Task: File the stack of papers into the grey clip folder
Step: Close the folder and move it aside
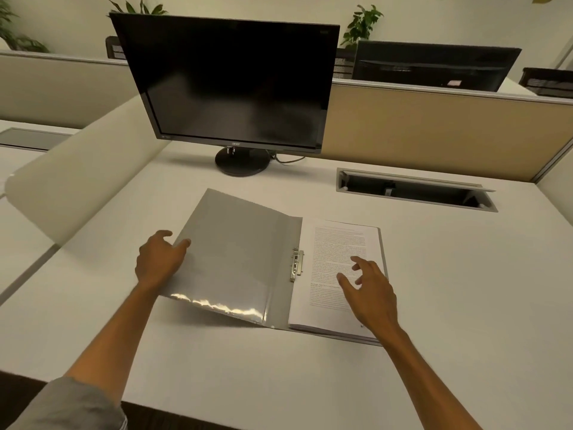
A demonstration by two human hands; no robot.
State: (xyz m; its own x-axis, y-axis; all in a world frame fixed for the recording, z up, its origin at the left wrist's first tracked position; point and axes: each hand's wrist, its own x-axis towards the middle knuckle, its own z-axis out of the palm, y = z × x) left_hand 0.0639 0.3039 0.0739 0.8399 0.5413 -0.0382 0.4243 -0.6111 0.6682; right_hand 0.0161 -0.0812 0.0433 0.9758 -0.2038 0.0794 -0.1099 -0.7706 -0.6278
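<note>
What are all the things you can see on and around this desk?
folder: one, grey, lying open on the desk middle
clip: one, silver, at the folder's spine
papers: one stack, white, on the folder's right half
monitor: one, black, behind the folder
second monitor: one, black, beyond the divider
cable hatch: one, grey, open, right of the monitor stand
plants: several, green, along the back
desk: one, white
left hand: on the folder's left cover edge
right hand: over the papers, fingers spread
</note>
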